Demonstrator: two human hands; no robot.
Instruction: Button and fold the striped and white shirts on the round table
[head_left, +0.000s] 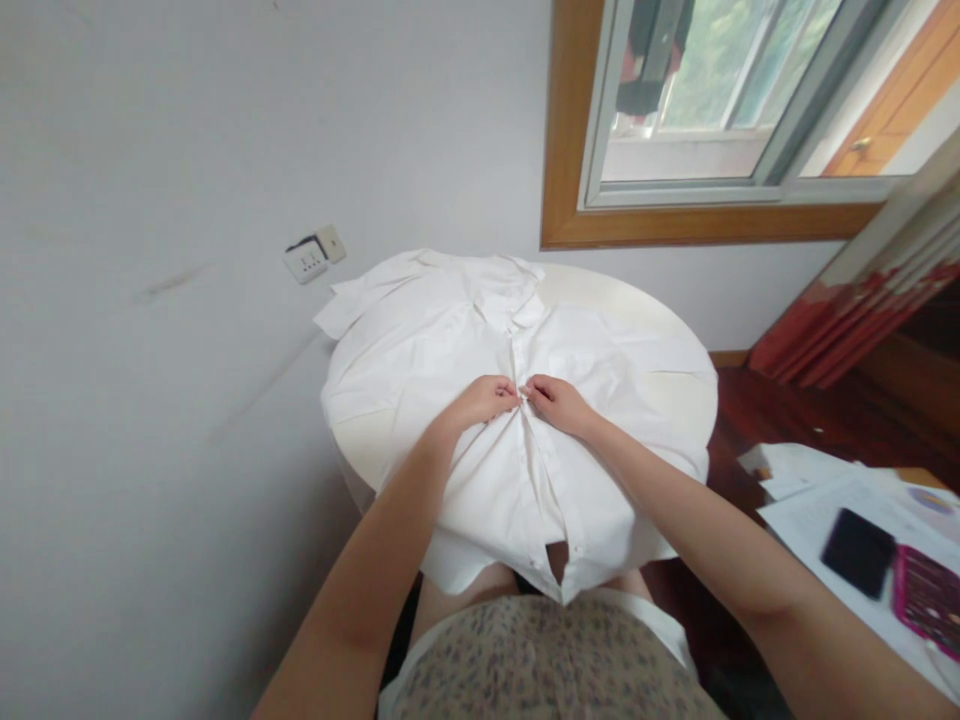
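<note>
A white button shirt (450,340) lies spread face up over a small round white table (675,400), collar at the far side and hem hanging off the near edge. My left hand (487,398) and my right hand (553,398) meet at the shirt's front placket in the middle. Both are closed in a pinch on the two front edges of the shirt, fingertips almost touching. The lower part of the placket hangs apart near my lap.
A grey wall with a white socket (306,260) stands to the left. A wood-framed window (712,120) is behind the table. Red curtains (862,310) hang at right. Papers (817,510), a black phone (857,552) and a pink-cased device (928,598) lie at lower right.
</note>
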